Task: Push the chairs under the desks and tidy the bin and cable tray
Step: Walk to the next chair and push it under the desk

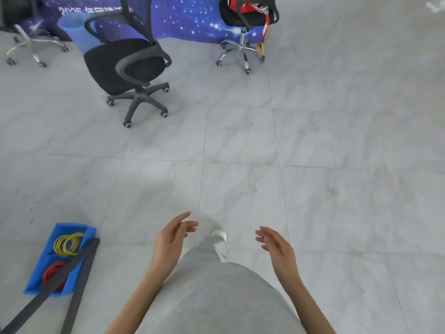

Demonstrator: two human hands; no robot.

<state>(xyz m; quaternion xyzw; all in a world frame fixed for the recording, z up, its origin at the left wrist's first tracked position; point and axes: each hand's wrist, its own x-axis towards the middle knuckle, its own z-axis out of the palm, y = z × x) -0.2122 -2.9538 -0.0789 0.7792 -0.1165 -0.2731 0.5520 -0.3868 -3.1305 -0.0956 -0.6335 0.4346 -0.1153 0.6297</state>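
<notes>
A black mesh office chair (127, 66) stands on the tiled floor at the upper left, far ahead of me. A second black chair (245, 18) with a chrome base and red items on its seat is at the top centre. A blue bin (79, 34) stands behind the mesh chair. On the floor at the lower left lies a blue cable tray (38, 280) with a yellow coil and a red coil inside. My left hand (171, 239) and my right hand (277, 247) hang open in front of my legs, holding nothing.
A chrome chair base (33, 48) shows at the top left. A dark blue starry banner (192, 18) runs along the back. A grey strap (79, 280) crosses over the cable tray. My grey trouser leg and white shoe (218, 237) step forward between my hands.
</notes>
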